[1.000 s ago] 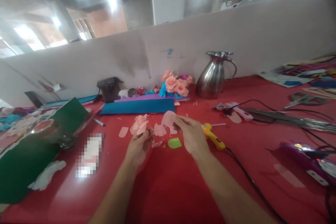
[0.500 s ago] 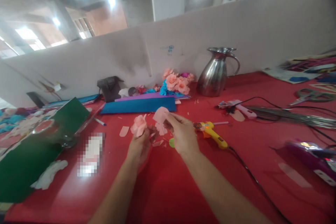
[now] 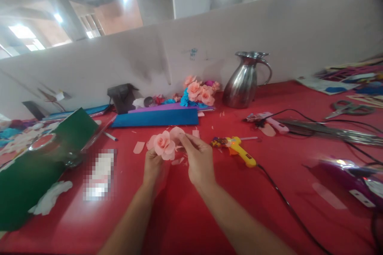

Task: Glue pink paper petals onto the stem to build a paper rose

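Note:
A pink paper flower (image 3: 163,144) faces me above the red table, its petals curled around a darker centre. From below, my left hand (image 3: 153,166) is closed on it; the flower hides some of the fingertips. My right hand (image 3: 200,158) pinches a loose pink paper petal (image 3: 175,132) at the flower's upper right side. The petal overlaps the flower's edge; whether it is stuck to it I cannot tell. Just right of my right hand lies a yellow glue gun (image 3: 243,153) with a glue stick in its back. Pink paper scraps (image 3: 139,147) are scattered close by.
Behind my hands lie a blue paper roll (image 3: 155,118) and finished pink flowers (image 3: 199,92). A steel jug (image 3: 243,81) stands against the partition. To the right are a pink glue gun (image 3: 277,122), wires (image 3: 335,132), scissors (image 3: 348,108) and a purple device (image 3: 350,177); green sheet (image 3: 76,129) at left.
My left hand has turned the flower so its centre faces me. My right hand has brought the petal left and down against the flower's side. The view has shifted slightly.

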Demonstrator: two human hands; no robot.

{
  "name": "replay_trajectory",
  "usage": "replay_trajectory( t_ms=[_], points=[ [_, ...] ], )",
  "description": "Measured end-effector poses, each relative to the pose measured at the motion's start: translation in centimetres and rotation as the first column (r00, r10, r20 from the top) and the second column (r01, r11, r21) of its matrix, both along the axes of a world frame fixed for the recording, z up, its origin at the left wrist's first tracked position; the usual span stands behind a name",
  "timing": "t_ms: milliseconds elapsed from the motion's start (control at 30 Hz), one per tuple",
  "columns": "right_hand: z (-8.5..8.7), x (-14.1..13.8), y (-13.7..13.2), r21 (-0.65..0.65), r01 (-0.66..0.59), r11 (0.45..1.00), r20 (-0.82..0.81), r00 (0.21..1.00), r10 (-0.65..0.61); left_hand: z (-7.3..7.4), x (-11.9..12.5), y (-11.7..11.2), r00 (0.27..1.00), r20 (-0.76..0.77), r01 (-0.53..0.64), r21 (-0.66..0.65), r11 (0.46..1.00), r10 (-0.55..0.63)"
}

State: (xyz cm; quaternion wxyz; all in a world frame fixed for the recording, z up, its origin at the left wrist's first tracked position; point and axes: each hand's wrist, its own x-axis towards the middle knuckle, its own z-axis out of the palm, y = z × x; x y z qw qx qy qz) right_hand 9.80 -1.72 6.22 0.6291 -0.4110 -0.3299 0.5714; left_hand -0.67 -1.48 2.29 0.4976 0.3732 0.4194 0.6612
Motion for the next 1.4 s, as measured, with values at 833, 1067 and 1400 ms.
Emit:
replay_trajectory(
  t_ms=[833,1067,1400],
  points=[
    [0.0,-1.1,-0.7,0.051,-0.039,0.998,0.017,0.999,0.039,0.5,0.5,-0.8,0.991,-0.066,-0.115,0.064,0.991,0.119],
    [-0.1,-1.2,-0.8,0.028,-0.049,0.998,0.012,0.999,0.048,-0.1,0.3,-0.5,0.997,-0.003,-0.082,0.072,0.994,0.082],
    [-1.4,-0.7,-0.4,0.033,-0.131,0.991,-0.082,0.988,0.133,-0.1,0.1,-0.6,0.992,-0.009,-0.127,0.071,0.989,0.128]
  ],
)
